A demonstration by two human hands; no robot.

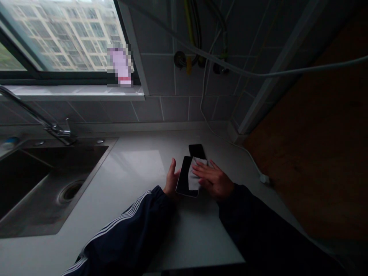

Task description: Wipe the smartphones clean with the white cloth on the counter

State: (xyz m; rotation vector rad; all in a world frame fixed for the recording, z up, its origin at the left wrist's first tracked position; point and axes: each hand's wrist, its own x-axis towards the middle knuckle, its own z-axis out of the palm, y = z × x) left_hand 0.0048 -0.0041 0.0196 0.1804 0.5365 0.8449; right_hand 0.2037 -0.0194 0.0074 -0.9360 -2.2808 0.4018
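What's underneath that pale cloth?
A phone, held in the left hand. Its dark face shows beside the cloth; the part directly beneath the cloth is covered, with the right hand on top.

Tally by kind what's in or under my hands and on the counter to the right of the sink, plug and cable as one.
Black-faced devices: 2 (one at the left hand, another just beyond)
Cloth: 1, under the right hand
White plug with cable: 1
Total: 4
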